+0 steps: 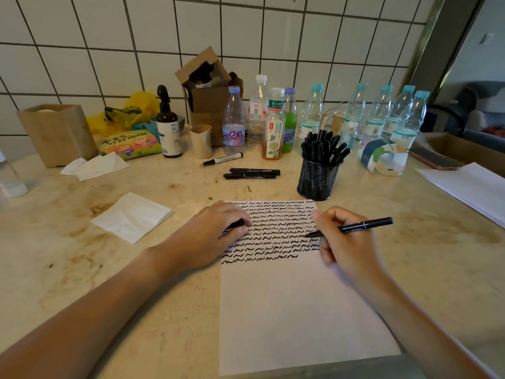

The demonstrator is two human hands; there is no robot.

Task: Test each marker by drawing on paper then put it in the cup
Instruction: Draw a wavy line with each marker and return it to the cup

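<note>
Gripping black marker pen (363, 225), tip on squiggle-covered white paper sheet (287, 296), R hand (347, 242); L hand (210, 233) holds black cap (237, 224). Three loose markers (251, 173) lie behind the sheet, bottles (276, 124) beyond. Black mesh cup (318, 177) w/ many markers.

home kitchen counter | white tiled wall (246, 28) | drink bottles (233, 121) | sofa (489, 105)

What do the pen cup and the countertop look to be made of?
Pen cup: black wire mesh, probably painted metal; its wall shows a fine see-through grid. Countertop: looks like polished beige stone or a stone-look surface, with mottled brown veining and a soft sheen; which one I cannot tell.
</note>
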